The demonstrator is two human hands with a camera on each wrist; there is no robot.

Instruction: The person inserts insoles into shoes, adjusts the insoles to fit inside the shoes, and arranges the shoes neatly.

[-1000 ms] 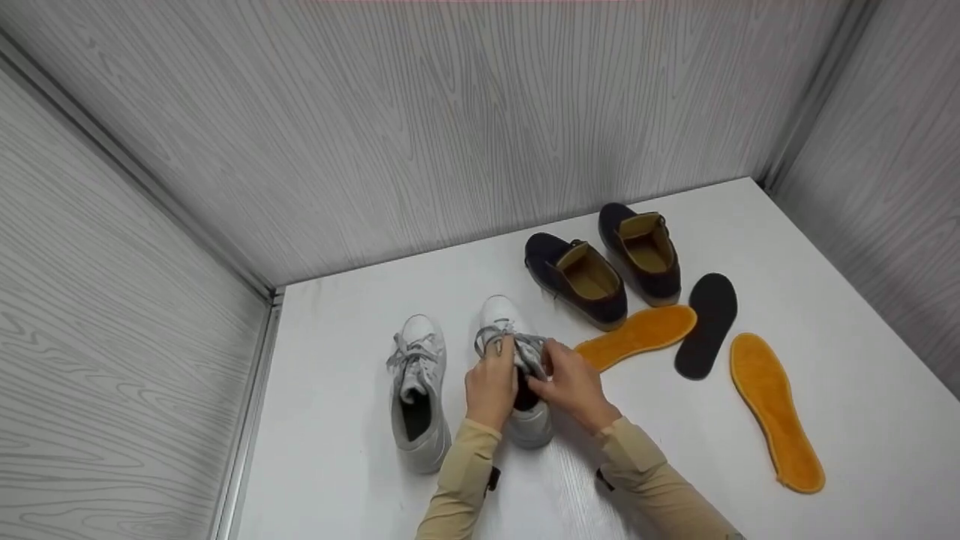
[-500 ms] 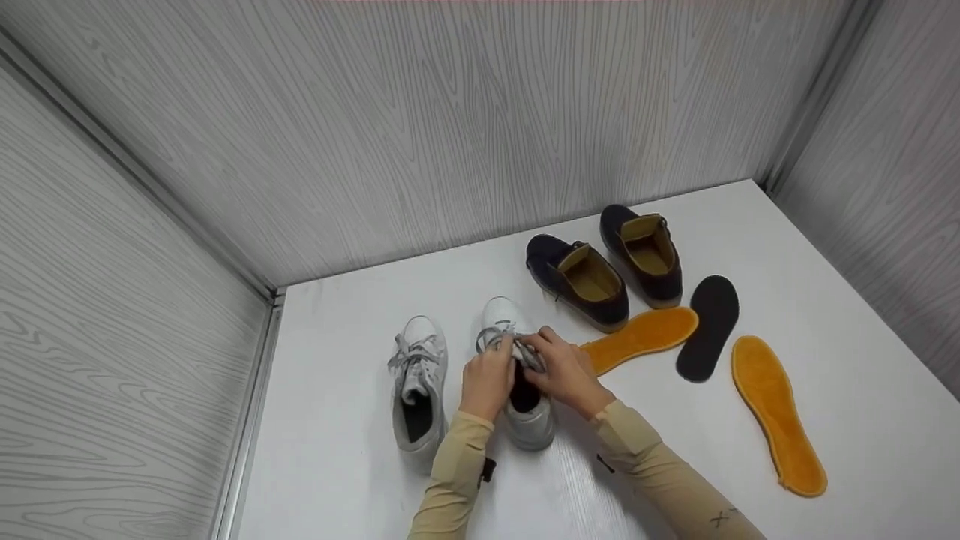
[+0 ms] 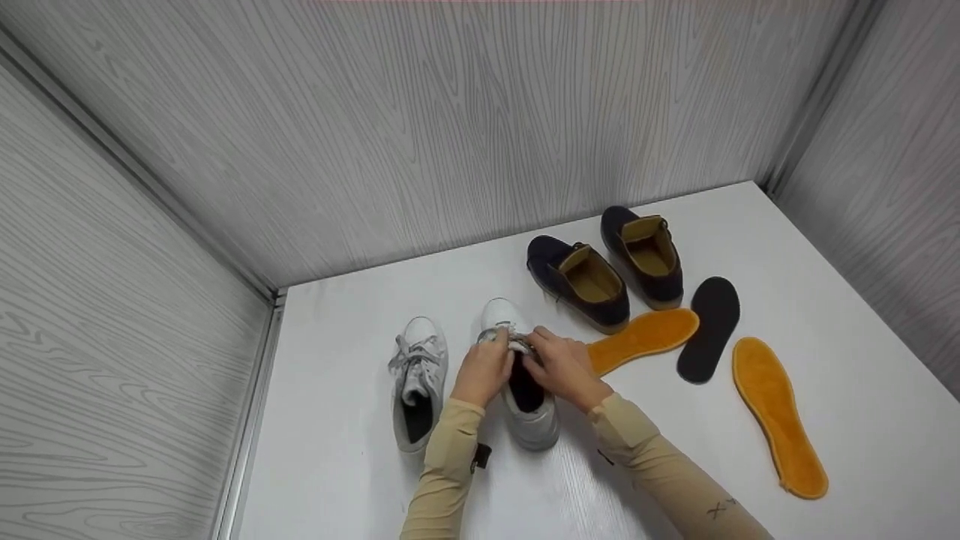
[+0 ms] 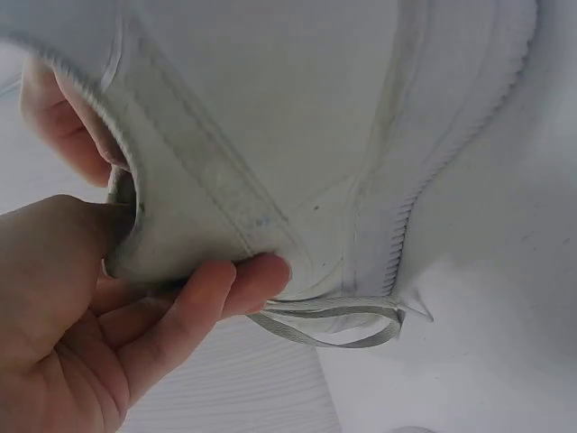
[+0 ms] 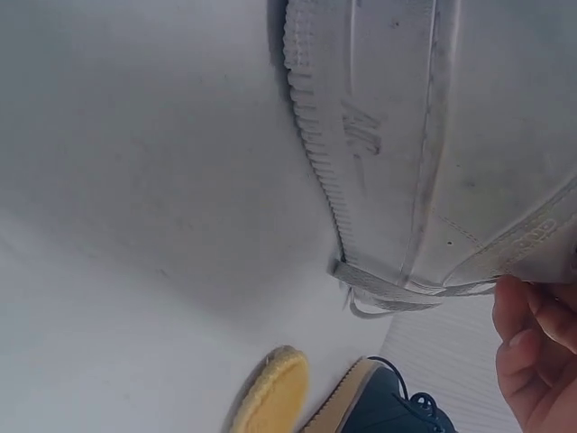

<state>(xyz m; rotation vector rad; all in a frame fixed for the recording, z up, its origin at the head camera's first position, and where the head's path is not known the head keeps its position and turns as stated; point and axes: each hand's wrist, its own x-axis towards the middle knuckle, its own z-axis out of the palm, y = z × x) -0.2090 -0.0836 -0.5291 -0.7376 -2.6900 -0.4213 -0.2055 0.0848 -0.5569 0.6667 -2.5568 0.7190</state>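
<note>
A white sneaker (image 3: 534,433) with grey laces stands on the white table, toe pointing away, between my hands. My left hand (image 3: 484,369) pinches the left edge of its opening; in the left wrist view the thumb goes inside the collar and the fingers (image 4: 194,302) lie along the outer side. On the opposite edge, near the laces, my right hand (image 3: 566,367) grips the upper, partly out of frame in the right wrist view. The shoe's inside looks dark. The tongue is partly hidden by the fingers. A loose lace loop (image 4: 352,338) hangs at the side.
The matching white sneaker (image 3: 424,330) stands to the left. Two dark blue shoes (image 3: 551,259) with tan linings are at the back right. An orange insole (image 3: 649,337), a black insole (image 3: 709,330) and another orange insole (image 3: 780,420) lie right. Grey wood-grain panels (image 3: 450,135) surround the table.
Both hands have shifted slightly on the sneaker's opening. The left hand has moved a little left and its grey tongue area is less visible; more of the dark inside shows.
</note>
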